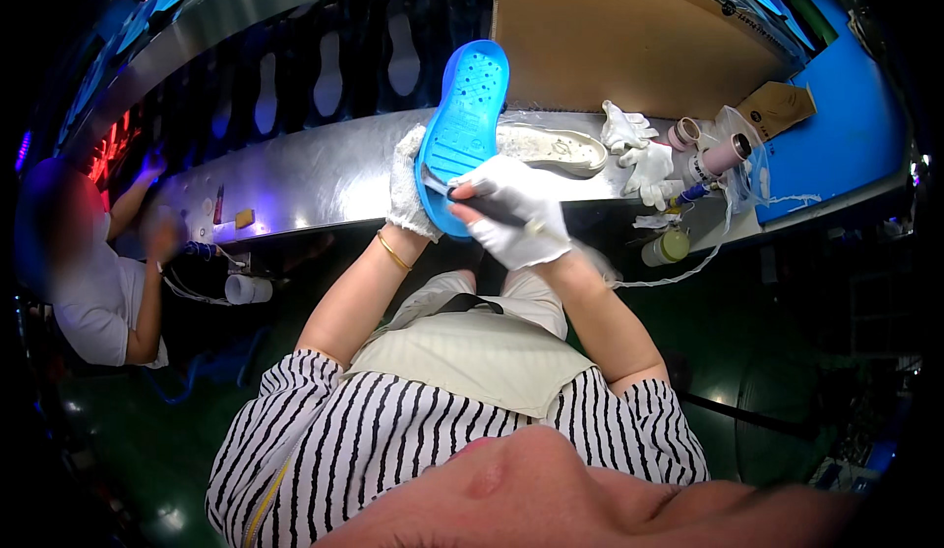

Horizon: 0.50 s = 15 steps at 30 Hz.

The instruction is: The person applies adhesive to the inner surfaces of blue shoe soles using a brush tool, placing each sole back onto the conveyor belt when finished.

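Observation:
A bright blue shoe sole [460, 125] is held up, toe end away from me, its perforated and ridged inside facing up. My left hand [405, 189], in a white knit glove, grips it along the left side near the heel. In a white glove with bare fingertips, my right hand [521, 212] pinches a small brush [436, 184]. The brush's pale tip meets the inner left rim of the sole near the heel; the rest of it is mostly hidden by my fingers. Just right of the blue sole, an off-white sole [553, 148] lies on the metal bench.
White gloves [629, 127], a pink flask [726, 155] and a plastic bag crowd the bench's right end. A green-lidded jar [667, 248] sits below them by a cord. Behind the bench stands a cardboard sheet [639, 37] beside dark racks with soles. Another person [108, 292] works at left.

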Each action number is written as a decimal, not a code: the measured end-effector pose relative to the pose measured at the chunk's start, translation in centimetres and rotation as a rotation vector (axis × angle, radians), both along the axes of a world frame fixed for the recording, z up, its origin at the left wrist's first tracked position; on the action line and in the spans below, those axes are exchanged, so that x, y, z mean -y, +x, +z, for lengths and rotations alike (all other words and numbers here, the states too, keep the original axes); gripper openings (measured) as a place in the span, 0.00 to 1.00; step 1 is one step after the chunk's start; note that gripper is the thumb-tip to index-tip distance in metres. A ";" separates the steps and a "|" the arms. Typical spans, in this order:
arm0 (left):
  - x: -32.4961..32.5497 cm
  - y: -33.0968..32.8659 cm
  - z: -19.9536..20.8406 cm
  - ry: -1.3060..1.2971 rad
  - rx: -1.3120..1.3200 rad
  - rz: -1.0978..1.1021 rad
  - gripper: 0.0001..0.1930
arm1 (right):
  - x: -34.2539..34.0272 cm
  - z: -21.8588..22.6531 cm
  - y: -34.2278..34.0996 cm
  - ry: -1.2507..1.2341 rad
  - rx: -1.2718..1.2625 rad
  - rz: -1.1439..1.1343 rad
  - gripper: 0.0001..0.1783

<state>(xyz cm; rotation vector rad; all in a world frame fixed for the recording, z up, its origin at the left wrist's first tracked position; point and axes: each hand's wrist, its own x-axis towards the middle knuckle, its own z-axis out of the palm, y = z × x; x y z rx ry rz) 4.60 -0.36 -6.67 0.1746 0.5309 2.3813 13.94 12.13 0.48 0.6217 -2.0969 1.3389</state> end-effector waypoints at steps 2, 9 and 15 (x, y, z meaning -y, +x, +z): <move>0.3 0.6 1.2 -0.054 -0.019 -0.019 0.28 | -1.3 -0.5 0.0 -0.174 0.250 0.038 0.09; -0.2 1.3 1.8 0.040 0.058 -0.052 0.26 | -2.4 -1.4 -1.9 -0.210 0.023 -0.181 0.10; 0.1 0.7 -0.5 0.094 -0.034 -0.073 0.28 | -0.6 -1.0 -0.7 -0.155 0.042 -0.122 0.10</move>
